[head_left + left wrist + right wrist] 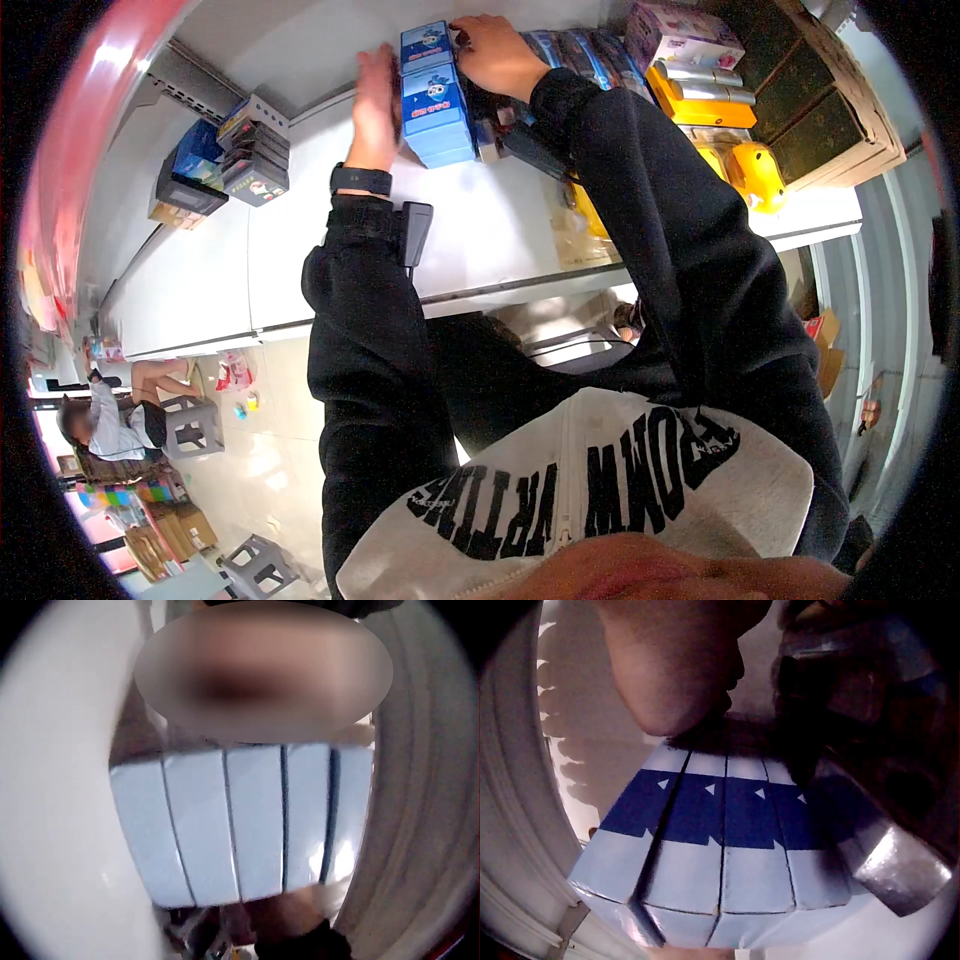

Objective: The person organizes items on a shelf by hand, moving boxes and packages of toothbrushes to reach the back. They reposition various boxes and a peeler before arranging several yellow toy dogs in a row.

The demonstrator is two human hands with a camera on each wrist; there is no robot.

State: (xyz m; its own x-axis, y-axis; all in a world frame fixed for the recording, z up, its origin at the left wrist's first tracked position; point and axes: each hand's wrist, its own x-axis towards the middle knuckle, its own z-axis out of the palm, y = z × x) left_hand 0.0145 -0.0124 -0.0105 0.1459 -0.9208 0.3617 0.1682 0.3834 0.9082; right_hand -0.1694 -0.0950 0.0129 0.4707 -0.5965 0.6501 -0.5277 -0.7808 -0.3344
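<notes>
Several light-blue boxes (437,112) with a cartoon print stand tightly together on a white shelf (330,225), another blue box (425,42) behind them. My left hand (375,110) stands along their left side, its fingers straight and pointing to the back. At the far right corner of the back box is my right hand (497,58), fingertips right at its edge and partly hidden. In the left wrist view the box sides (255,825) form an even row below a blurred patch. Dark-blue bands cross the boxes (694,810) in the right wrist view, the hand behind them.
Dark packages (570,60), a purple box (685,35), yellow items (755,178) and a large brown carton (830,120) crowd the right side. Smaller boxes (255,160) stand at the left. A person (105,425) sits in the background, near grey stools (260,570).
</notes>
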